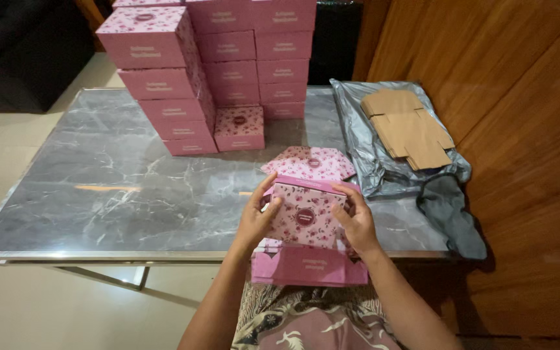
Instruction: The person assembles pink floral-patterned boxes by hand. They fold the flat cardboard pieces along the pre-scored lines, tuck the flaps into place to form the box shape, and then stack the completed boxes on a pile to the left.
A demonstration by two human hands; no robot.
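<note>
The person holds a partly folded pink carton (307, 217) at the near edge of the grey marble table (131, 188), just above the lap. The carton is pink card printed all over with small darker roses, with a round dark-pink seal mark near the middle of its patterned face. That patterned face is tilted up toward the camera, its upper edge leaning away toward the stacks at the far side of the table, and a plain pink flap hangs down below it toward the person. Its long axis runs left to right, across the person's body. The left hand (258, 218) grips the carton's left edge, thumb on the patterned face and fingers curled round the side, pressing on the card. The right hand (358, 220) does the same on the right edge, fingers wrapped over the top corner and thumb against the face. Just beyond the carton an unfolded pink blank (311, 163) lies flat on the marble. Farther back stand stacks of finished pink boxes (215, 71), several high, with a single low box at their foot. To the right, a grey plastic bag (374, 165) lies open with flat brown card blanks (408, 128) resting on it, beside a wooden wall (520, 97).
</note>
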